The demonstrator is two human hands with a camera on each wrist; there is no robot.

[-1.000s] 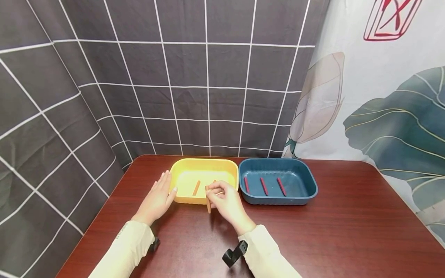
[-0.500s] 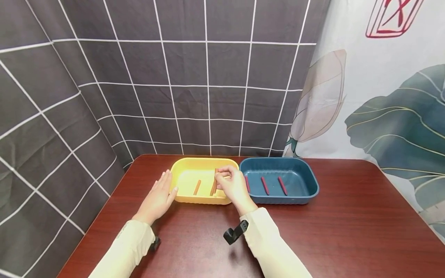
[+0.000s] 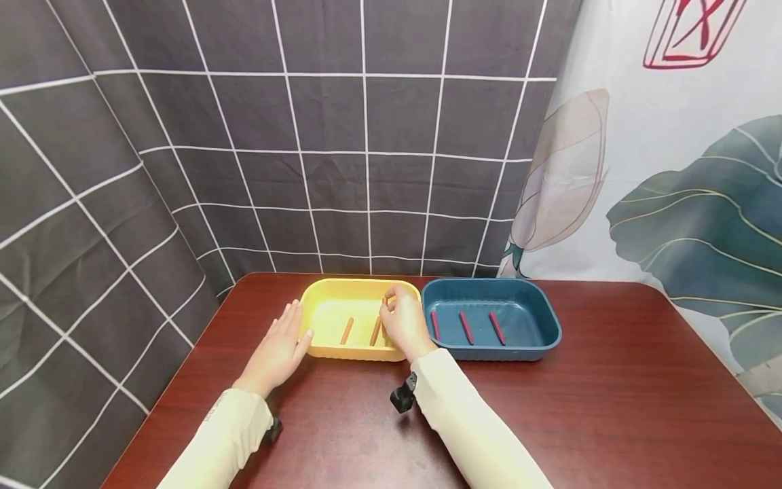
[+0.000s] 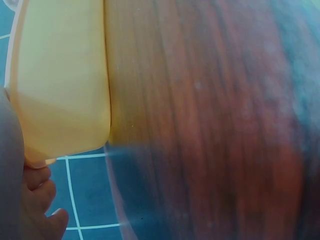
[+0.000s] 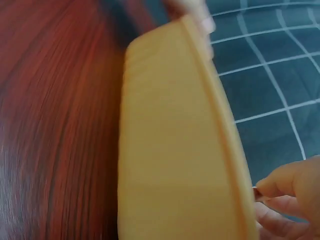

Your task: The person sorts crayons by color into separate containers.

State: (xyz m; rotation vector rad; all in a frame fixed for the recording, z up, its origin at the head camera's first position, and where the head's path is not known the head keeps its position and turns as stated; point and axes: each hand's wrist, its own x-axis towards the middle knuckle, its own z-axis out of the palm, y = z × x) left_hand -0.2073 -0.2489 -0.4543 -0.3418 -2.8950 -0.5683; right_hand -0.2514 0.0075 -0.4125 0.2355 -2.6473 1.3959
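My right hand reaches over the right end of the yellow tray. Its thumb and fingers pinch a thin orange-brown stick, largely hidden by the hand; the right wrist view shows just a dark end of the stick at the thumb tip. Two similar sticks lie slanted on the tray floor: a lighter one toward the middle and a darker one close beside the hand. With straight fingers, my left hand rests against the tray's left rim.
A blue tray stands right beside the yellow one, with three dark red sticks lying in it. Both trays sit near the back edge of the reddish-brown table. A dark gridded curtain hangs behind.
My right hand has carried its stick from the yellow tray's front edge into the tray's right side. The left hand has stayed at the rim.
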